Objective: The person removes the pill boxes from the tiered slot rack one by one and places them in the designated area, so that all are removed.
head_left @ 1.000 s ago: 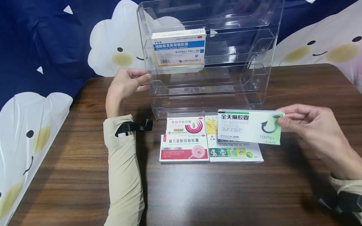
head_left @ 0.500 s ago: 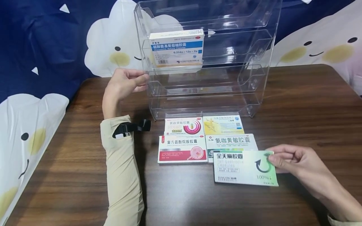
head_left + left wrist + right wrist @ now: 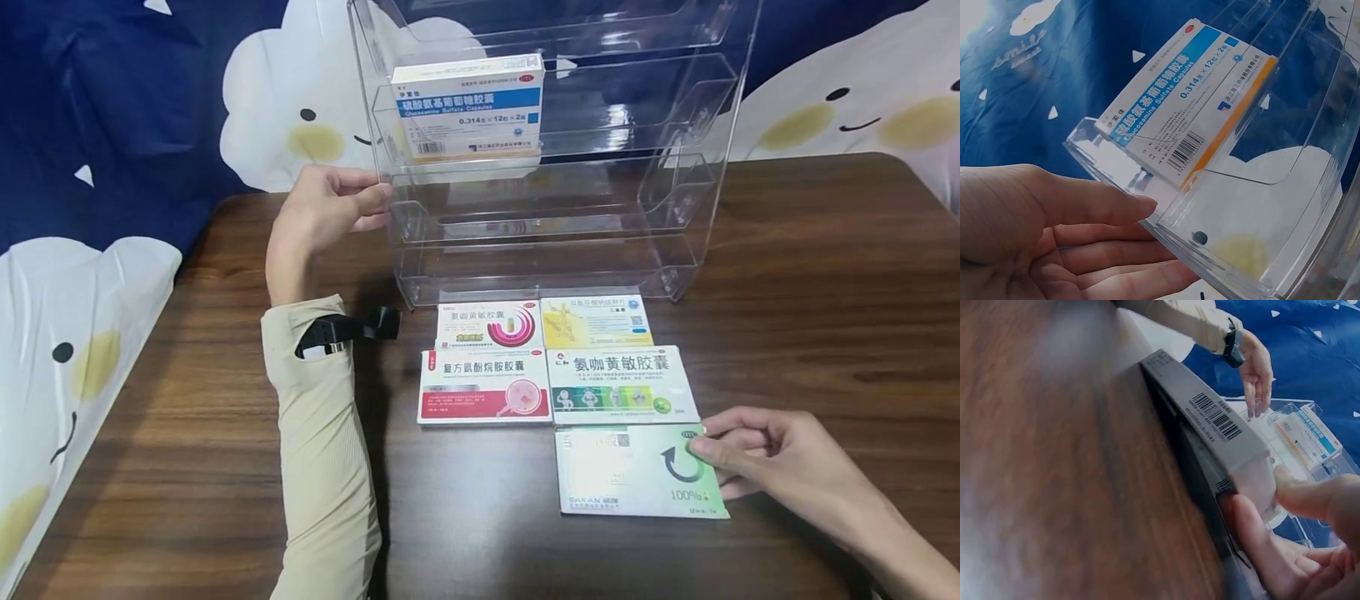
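Note:
My right hand [image 3: 787, 458] pinches the right end of a green and white medicine box [image 3: 622, 475], thumb on its printed face. The box lies low over the table, just in front of the medicine box with green pictures [image 3: 622, 387]; in the right wrist view its barcoded side [image 3: 1210, 419] shows, its near edge tilted off the table. My left hand [image 3: 322, 212] grips the left side wall of a clear plastic tiered rack [image 3: 540, 227], thumb [image 3: 1110, 209] on one side and fingers on the other. A blue and white medicine box [image 3: 468, 112] leans in one of the rack's tiers.
Before the rack lie a red and white box [image 3: 483, 387], a box with pink rings [image 3: 487, 325] and a yellow and white box [image 3: 597, 321], side by side in rows. A blue cloth with clouds [image 3: 150, 100] hangs behind the brown table [image 3: 225, 467].
My right hand has brought the green and white box down and toward me, from over the other boxes to just in front of them. The left hand stays on the rack.

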Available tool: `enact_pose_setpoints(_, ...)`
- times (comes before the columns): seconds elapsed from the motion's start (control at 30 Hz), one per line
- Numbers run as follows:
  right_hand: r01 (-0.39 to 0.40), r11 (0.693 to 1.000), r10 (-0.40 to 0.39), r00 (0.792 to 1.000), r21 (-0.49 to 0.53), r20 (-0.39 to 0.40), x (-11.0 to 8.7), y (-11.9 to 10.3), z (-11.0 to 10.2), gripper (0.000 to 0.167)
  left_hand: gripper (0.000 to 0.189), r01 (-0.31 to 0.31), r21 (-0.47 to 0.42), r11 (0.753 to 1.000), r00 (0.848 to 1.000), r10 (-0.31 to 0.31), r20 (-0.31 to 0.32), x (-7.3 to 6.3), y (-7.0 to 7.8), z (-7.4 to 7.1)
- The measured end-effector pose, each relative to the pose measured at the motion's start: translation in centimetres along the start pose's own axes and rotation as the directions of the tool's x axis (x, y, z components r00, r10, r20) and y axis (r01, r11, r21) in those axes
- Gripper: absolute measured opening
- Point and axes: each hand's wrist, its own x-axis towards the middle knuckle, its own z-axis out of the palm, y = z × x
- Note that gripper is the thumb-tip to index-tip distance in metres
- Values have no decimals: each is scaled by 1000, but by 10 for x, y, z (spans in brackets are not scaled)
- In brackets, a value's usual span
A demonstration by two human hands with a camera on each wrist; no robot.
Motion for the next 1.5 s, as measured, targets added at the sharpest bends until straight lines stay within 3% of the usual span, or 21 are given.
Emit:
enact_pose_setpoints(0.07, 112, 977, -136, 983, -181, -127, -3, -9, 0, 26, 42, -15, 0, 1000, 1000, 15, -2, 0, 0, 0)
enact_pose_setpoints(0.1, 194, 939, -249, 953, -282, -174, -5, -13, -1, 27, 41, -22, 5, 1000, 1000, 22, -3, 0, 0, -1)
enact_pose_setpoints(0.13, 280, 882, -376, 903, -379, -207, -7, -17, -1, 28, 41, -27, 9, 1000, 1000, 27, -2, 0, 0, -1)
enact_pose_setpoints(0.2, 466, 720, -618, 768, -514, -170, -9, -23, 2, 28, 42, -25, 16, 1000, 1000, 25, 2, 0, -1, -2)
enact_pose_setpoints(0.27, 628, 554, -756, 655, -547, -15, -10, -28, 8, 36, 41, -19, 27, 999, 1000, 19, 2, 0, -1, -3)
enact_pose_setpoints(0.33, 737, 437, -801, 580, -516, 149, -10, -32, 16, 42, 41, -14, 29, 999, 1000, 14, -1, 0, -1, -3)
enact_pose_setpoints(0.4, 780, 372, -794, 548, -504, 263, -10, -33, 23, 45, 41, -10, 26, 1000, 1000, 10, -6, 0, -1, -3)
enact_pose_setpoints(0.47, 791, 333, -786, 534, -514, 312, -8, -34, 27, 47, 41, -15, 33, 999, 1000, 15, -8, 0, -1, -3)
enact_pose_setpoints(0.6, 785, 297, -783, 527, -544, 332, -6, -35, 30, 50, 41, -15, 35, 999, 1000, 16, -11, 0, 0, -2)
enact_pose_setpoints(0.77, 773, 291, -784, 531, -564, 323, -5, -36, 31, 52, 41, -26, 19, 999, 1000, 26, -13, 1, 2, -2)
enact_pose_setpoints(0.87, 777, 306, -774, 540, -551, 332, -3, -37, 28, 48, 41, -24, 22, 999, 1000, 25, -14, 1, 2, -2)
enact_pose_setpoints(1.0, 805, 398, -794, 543, -440, 274, 13, -46, 12, 45, 40, -28, 22, 999, 1000, 28, -13, 1, 2, -3)
enact_pose_setpoints(1.1, 793, 476, -818, 558, -380, 142, 40, -61, -8, 46, 40, -31, 20, 999, 999, 32, -10, 1, 1, -3)
enact_pose_setpoints(1.2, 718, 583, -774, 633, -381, 7, 68, -83, -25, 37, 39, -27, 11, 1000, 1000, 27, -11, 1, 0, -3)
enact_pose_setpoints(1.3, 608, 723, -665, 742, -328, -90, 88, -104, -34, 39, 39, -30, -11, 1000, 1000, 29, -8, 1, -1, -2)
enact_pose_setpoints(1.33, 577, 760, -629, 768, -299, -118, 94, -110, -35, 36, 39, -31, -15, 999, 999, 31, -9, 1, -1, -1)
enact_pose_setpoints(1.43, 527, 823, -563, 807, -214, -178, 107, -125, -35, 30, 39, -38, -30, 999, 999, 38, -7, 2, -1, 0)
enact_pose_setpoints(1.5, 529, 827, -560, 803, -187, -204, 116, -132, -33, 29, 38, -37, -33, 999, 999, 37, -9, 2, -1, 1)
